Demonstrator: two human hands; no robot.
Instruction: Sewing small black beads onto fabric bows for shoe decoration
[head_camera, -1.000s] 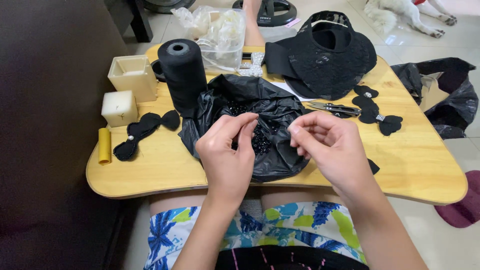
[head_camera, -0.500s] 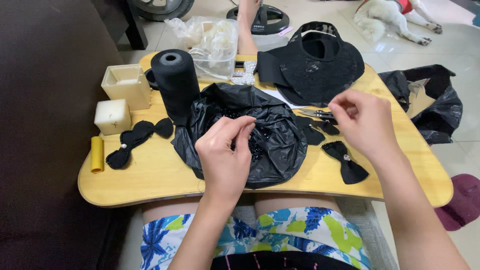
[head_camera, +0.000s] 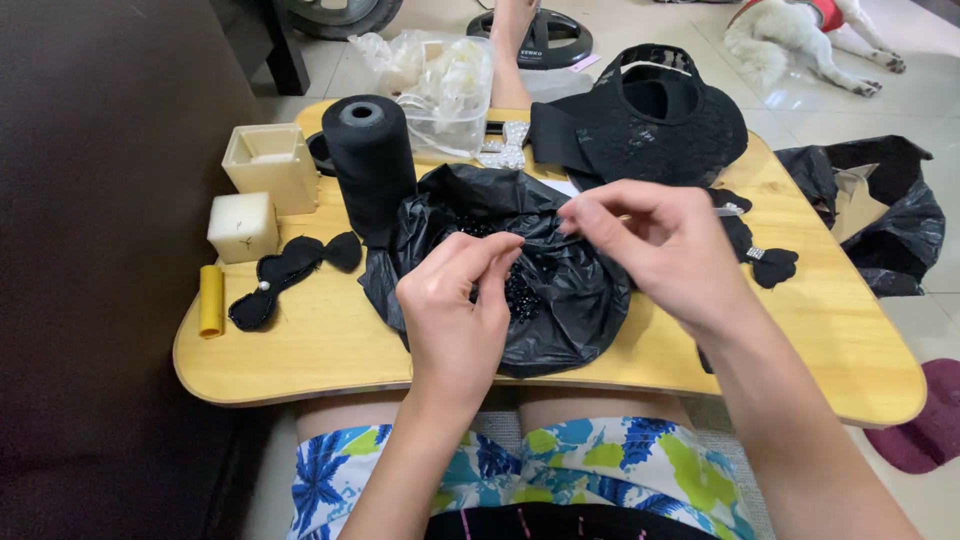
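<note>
This is a home, used as a small craft corner. A rounded wooden lap table sits across the knees of a person in bright floral shorts, beside a dark brown sofa filling the left of the frame. Pale glossy floor tiles show at the upper right, where a white dog in a red garment lies. A tall black thread cone and black fabric bows mark handwork.

Wooden lap table carries black bag, thread cone, bows.
</note>
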